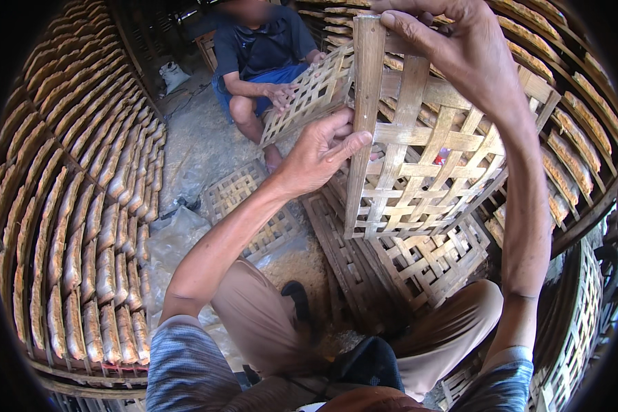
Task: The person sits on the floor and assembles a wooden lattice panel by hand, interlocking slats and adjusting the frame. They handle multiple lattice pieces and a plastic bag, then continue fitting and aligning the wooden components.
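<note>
Upright in front of me stands a woven bamboo tray with wooden edge strips, open squares showing between its slats. My left hand grips the wooden strip on its left side, thumb on the near face and fingers behind. Up at the top edge, my right hand is closed on the tray, its thumb pressed near the corner of the strip. Part of the right hand's fingers is hidden behind the wood or cut off by the frame. Below the held tray lies a stack of similar woven trays, between my knees.
A person in a dark shirt sits opposite, holding another woven panel. One more panel lies on the floor by a clear plastic sheet. Racks of pale orange-edged slabs rise at left and right.
</note>
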`<state>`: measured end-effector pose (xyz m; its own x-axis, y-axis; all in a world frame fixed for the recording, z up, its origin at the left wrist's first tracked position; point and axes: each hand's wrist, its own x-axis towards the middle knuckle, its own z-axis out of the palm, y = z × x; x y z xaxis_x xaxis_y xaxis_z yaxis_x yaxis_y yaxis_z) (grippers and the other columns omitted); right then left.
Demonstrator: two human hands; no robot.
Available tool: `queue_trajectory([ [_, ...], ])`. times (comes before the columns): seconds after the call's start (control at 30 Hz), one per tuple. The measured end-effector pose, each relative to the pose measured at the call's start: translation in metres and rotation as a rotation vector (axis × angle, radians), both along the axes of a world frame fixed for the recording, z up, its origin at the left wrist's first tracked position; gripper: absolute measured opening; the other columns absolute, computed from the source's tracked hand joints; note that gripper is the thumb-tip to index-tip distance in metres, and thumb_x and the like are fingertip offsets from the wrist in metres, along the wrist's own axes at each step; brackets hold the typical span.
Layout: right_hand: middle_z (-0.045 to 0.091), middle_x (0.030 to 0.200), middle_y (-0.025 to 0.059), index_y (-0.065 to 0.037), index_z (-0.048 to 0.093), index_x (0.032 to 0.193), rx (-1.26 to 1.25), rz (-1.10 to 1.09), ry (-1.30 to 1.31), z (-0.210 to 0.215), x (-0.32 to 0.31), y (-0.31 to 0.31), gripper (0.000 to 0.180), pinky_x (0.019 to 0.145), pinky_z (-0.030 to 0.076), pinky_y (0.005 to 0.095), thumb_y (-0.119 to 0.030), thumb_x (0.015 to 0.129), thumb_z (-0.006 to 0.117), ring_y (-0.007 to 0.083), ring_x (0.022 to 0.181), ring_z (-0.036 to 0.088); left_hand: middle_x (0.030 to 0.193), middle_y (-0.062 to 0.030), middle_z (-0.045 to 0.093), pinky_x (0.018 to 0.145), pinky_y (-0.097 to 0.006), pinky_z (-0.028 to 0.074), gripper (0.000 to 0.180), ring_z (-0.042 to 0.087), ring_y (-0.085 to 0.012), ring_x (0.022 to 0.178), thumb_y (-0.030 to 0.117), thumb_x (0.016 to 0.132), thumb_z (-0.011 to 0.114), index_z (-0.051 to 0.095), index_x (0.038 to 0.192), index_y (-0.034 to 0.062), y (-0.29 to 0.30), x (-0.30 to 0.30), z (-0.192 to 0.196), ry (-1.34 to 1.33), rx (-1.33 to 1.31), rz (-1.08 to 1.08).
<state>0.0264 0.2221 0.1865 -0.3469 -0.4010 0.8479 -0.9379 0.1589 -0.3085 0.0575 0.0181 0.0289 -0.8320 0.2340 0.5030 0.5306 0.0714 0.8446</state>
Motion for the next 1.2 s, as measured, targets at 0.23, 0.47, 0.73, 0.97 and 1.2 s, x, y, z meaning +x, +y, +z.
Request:
queue_trajectory([
  [0.23,0.081,0.097,0.0073,-0.014,0.083,0.108,0.359,0.065,-0.183,0.038,-0.026,0.008,0.016,0.071,0.061,0.0318,-0.019,0.092,0.081,0.0135,0.076,0.073,0.112,-0.0122,0.073,0.090,-0.033,0.059,0.033,0.072,-0.0174,0.101,0.019,0.108,0.062,0.061,0.130,-0.0054,-0.007,0.009,0.001,-0.030,-0.020,0.025],
  [0.47,0.075,0.090,-0.0047,-0.013,0.081,0.102,0.341,0.060,-0.271,0.034,-0.048,0.012,0.021,0.081,0.051,0.0274,-0.032,0.093,0.082,0.0042,0.080,0.064,0.109,-0.0124,0.072,0.089,-0.033,0.059,0.033,0.070,-0.0158,0.099,0.021,0.107,0.064,0.064,0.124,-0.0066,-0.004,0.003,0.000,0.108,-0.108,0.078],
  [0.73,0.073,0.073,0.0037,-0.011,0.078,0.085,0.371,0.044,-0.464,0.038,-0.040,0.013,0.037,0.063,0.054,0.0255,-0.046,0.081,0.090,0.0126,0.064,0.067,0.109,-0.0122,0.074,0.086,-0.033,0.059,0.028,0.073,-0.0182,0.102,0.018,0.106,0.066,0.067,0.119,-0.0069,-0.003,0.014,0.004,0.090,-0.165,0.104],
  [0.97,0.075,0.085,-0.0022,-0.008,0.081,0.100,0.424,0.002,-0.386,0.042,-0.021,0.011,0.021,0.075,0.052,0.0252,-0.028,0.099,0.076,0.0053,0.074,0.063,0.110,-0.0138,0.075,0.086,-0.032,0.059,0.028,0.070,-0.0154,0.103,0.018,0.106,0.066,0.067,0.121,-0.0062,-0.003,0.015,-0.002,0.124,-0.113,0.103],
  [1.2,0.074,0.076,0.0042,-0.003,0.081,0.098,0.532,0.039,0.127,0.053,-0.020,0.007,0.021,0.067,0.056,0.0332,-0.021,0.099,0.072,0.0120,0.066,0.066,0.103,-0.0110,0.072,0.086,-0.031,0.059,0.027,0.068,-0.0144,0.105,0.018,0.107,0.063,0.065,0.117,-0.0070,0.001,0.020,0.002,0.120,-0.138,0.078],
])
